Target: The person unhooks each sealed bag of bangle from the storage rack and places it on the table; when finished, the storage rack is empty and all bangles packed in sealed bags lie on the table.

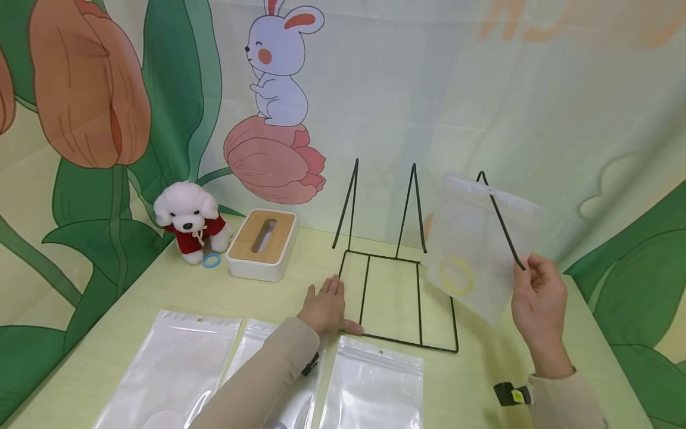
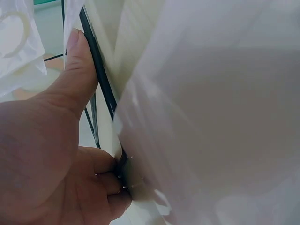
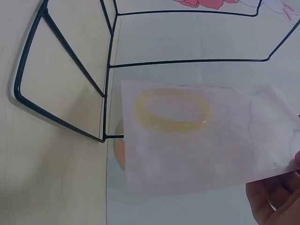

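Observation:
A black wire rack stands on the table with its upright prongs at the back. My left hand presses on its base at the front left corner, fingers extended and thumb along the front bar. With thumb and fingers, my right hand pinches the right edge of a translucent zip bag. Inside it shows a yellow ring. The rack's right prong crosses in front of the bag's top, its tip beside the right fingers. Whether it passes through the bag's hole, I cannot tell.
Clear zip bags lie along the front: a left bag, a middle bag partly under the left sleeve, and a right bag. Farther back are a tissue box, a white toy dog and a blue ring.

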Tool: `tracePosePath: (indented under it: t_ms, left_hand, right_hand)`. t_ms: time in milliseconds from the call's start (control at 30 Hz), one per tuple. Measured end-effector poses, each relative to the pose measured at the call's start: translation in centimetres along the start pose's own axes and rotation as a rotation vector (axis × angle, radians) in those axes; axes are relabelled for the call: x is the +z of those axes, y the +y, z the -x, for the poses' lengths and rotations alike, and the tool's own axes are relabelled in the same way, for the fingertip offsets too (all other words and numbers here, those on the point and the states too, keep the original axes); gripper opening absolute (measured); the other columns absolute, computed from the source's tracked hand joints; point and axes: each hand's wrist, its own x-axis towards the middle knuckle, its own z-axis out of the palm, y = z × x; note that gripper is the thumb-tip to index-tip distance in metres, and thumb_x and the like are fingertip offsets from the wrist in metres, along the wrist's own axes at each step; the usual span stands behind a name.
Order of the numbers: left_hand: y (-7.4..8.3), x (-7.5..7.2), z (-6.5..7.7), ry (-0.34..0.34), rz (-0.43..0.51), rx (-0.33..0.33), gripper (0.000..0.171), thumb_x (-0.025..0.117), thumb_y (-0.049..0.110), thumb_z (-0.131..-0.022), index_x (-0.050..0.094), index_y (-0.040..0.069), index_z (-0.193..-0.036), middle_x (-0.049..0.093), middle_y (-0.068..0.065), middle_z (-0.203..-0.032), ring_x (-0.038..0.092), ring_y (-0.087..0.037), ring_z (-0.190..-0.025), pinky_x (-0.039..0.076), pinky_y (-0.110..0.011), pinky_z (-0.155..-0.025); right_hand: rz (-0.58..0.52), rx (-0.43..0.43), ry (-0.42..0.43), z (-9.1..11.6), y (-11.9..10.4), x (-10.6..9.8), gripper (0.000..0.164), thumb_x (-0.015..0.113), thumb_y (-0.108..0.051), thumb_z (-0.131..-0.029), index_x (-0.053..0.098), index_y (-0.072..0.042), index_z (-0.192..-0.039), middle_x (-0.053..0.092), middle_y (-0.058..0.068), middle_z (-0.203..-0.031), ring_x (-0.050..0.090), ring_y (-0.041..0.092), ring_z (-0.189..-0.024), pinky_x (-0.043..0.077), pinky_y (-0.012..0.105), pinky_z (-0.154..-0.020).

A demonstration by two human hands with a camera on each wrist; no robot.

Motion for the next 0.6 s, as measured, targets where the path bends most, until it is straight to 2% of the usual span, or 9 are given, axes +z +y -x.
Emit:
tracePosePath:
  t_ms: [100,333,600]
  left_hand:
    - [0.0,0.1,0.0,-0.001,-0.003,-0.003,0.118,0.063,0.073,-0.073,0.020,-0.002,-0.153,0.014,-0.017,-0.160,0.015,-0.029,-0.147,0.017,-0.054,-0.115]
    - [-0.1,0.1,0.0,0.005,-0.001,-0.006,0.117,0.064,0.072,-0.073,0.021,-0.002,-0.152,0.015,-0.017,-0.160,0.016,-0.029,-0.147,0.017,-0.054,-0.114]
    - [0.0,-0.1,0.1,0.001,-0.002,-0.002,0.117,0.063,0.072,-0.073,0.020,-0.003,-0.152,0.014,-0.018,-0.160,0.015,-0.029,-0.147,0.017,-0.054,-0.115]
  right_hand:
    - [0.017,-0.019,0.019,0.1,-0.1,-0.1,0.028,0.056,-0.021,-0.099,0.063,0.004,-0.106,0.049,-0.011,-0.067,0.041,0.004,-0.057,0.033,0.017,-0.054]
    - [0.019,-0.031,0.026,0.4,-0.6,-0.5,0.029,0.056,-0.023,-0.099,0.064,0.004,-0.106,0.051,-0.013,-0.069,0.042,0.004,-0.057,0.032,0.016,-0.053]
    - [0.024,-0.034,0.034,0.8,-1.3,-1.0,0.027,0.055,-0.023,-0.099,0.063,0.002,-0.103,0.051,-0.008,-0.067,0.040,0.007,-0.055,0.032,0.018,-0.050]
